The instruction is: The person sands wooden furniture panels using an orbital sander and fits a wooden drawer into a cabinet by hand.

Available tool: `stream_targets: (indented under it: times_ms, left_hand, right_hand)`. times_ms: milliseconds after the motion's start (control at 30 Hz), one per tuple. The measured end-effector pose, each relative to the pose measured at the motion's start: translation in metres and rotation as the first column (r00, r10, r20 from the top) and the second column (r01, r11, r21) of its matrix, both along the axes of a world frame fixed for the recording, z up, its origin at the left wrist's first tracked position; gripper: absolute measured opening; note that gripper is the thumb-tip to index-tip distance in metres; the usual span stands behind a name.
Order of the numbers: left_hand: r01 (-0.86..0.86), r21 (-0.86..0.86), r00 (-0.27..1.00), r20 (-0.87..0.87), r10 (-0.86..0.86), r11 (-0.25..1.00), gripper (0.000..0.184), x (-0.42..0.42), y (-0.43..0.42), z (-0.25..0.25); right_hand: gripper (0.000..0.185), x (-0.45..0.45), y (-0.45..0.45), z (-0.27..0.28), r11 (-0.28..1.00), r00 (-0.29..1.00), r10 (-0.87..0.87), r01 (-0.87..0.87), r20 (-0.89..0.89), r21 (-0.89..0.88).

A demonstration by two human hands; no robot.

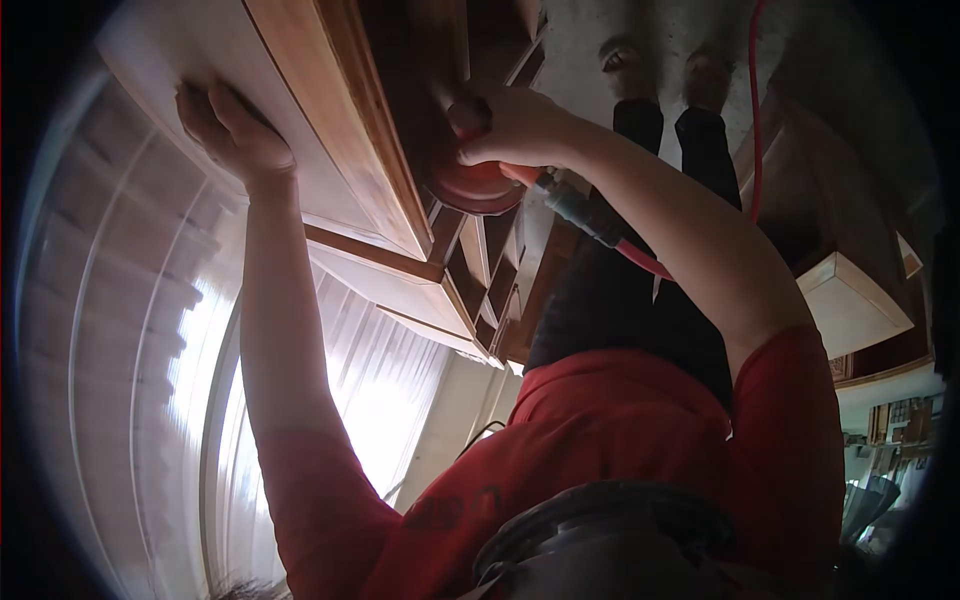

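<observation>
My left hand (pixel 235 135) lies with its fingers extended on the pale face of a wooden panel (pixel 300 190). My right hand (pixel 525 125) is wrapped around the dark top of an air sander (pixel 475 185) with a round reddish disc. The sander is beside the panel's brown wooden edge (pixel 375 130); whether its disc touches the wood I cannot tell. From the sander's orange fitting, a grey connector (pixel 580 210) leads to a red hose (pixel 643 258) that passes under my right forearm.
More wooden cabinet parts (pixel 420 290) stand below the panel, towards my body. Another wooden cabinet piece (pixel 850 300) is at the right. The red hose continues over the concrete floor (pixel 680 30), near my feet (pixel 705 75). A bright corrugated wall (pixel 375 400) is at the left.
</observation>
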State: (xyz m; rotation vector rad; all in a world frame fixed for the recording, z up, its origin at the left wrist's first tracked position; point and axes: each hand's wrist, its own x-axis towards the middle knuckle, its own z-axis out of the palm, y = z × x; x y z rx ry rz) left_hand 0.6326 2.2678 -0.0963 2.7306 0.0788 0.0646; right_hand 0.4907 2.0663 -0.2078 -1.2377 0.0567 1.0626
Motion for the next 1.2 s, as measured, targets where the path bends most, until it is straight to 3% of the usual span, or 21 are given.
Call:
stream_targets:
  times_ms: [267, 433, 467, 600, 700, 767, 1200]
  left_hand:
    - [0.003, -0.023, 1.0, -0.021, -0.004, 1.0, 0.066, 0.0, 0.0, 0.002]
    - [0.035, 0.019, 0.999, 0.005, -0.035, 0.999, 0.065, 0.001, 0.006, 0.001]
    - [0.056, 0.03, 0.998, 0.021, -0.057, 0.998, 0.064, 0.002, 0.005, 0.002]
    - [0.041, 0.061, 0.999, 0.014, -0.042, 0.997, 0.066, -0.001, 0.001, 0.001]
    - [0.051, 0.04, 0.999, 0.003, -0.052, 0.998, 0.067, -0.001, 0.002, 0.002]
    - [0.07, 0.092, 0.997, 0.009, -0.071, 0.993, 0.067, -0.001, 0.002, 0.003]
    - [0.073, 0.044, 0.997, 0.004, -0.074, 0.996, 0.068, 0.001, 0.004, 0.0]
  right_hand:
    - [0.074, 0.024, 0.036, 0.006, 0.996, 0.996, 0.084, -0.083, 0.028, -0.022]
    - [0.07, 0.029, 0.058, 0.004, 0.989, 0.98, 0.149, -0.145, 0.132, -0.033]
    - [0.053, 0.03, 0.058, 0.002, 0.992, 0.981, 0.128, -0.124, 0.147, -0.038]
    - [0.045, 0.04, 0.063, 0.009, 0.976, 0.947, 0.212, -0.217, 0.243, -0.005]
    - [0.038, 0.039, 0.062, 0.016, 0.974, 0.952, 0.207, -0.221, 0.226, 0.039]
    - [0.037, 0.037, 0.065, 0.015, 0.989, 0.94, 0.126, -0.145, 0.316, 0.038]
    - [0.032, 0.033, 0.054, 0.009, 0.959, 0.936, 0.27, -0.283, 0.224, 0.025]
